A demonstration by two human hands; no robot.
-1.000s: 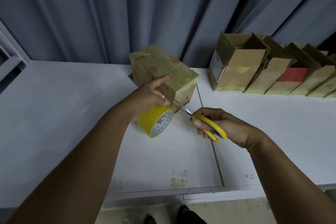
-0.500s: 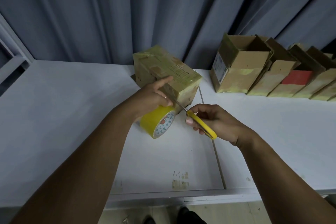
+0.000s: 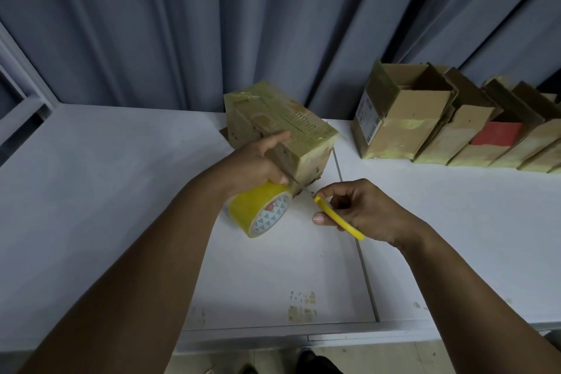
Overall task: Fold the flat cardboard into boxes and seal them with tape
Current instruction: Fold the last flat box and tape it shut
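A closed cardboard box [image 3: 282, 127] wrapped in yellowish tape stands at the back middle of the white table [image 3: 91, 191]. My left hand [image 3: 255, 161] grips a yellow tape roll [image 3: 258, 212] just in front of the box, thumb stretched along the box's top edge. My right hand [image 3: 361, 209] holds yellow-handled scissors [image 3: 337, 217], whose blades point up-left at the tape between the roll and the box's lower front corner.
A row of several open cardboard boxes [image 3: 403, 118] leans along the back right, one with a red patch [image 3: 498, 133]. Grey curtains hang behind the table. Tape scraps [image 3: 302, 305] stick near the front edge. A seam [image 3: 358, 240] splits the tabletop.
My right hand has moved the scissors up and left, bringing the blades in to the tape at the box's corner. The left hand still holds the roll against the box.
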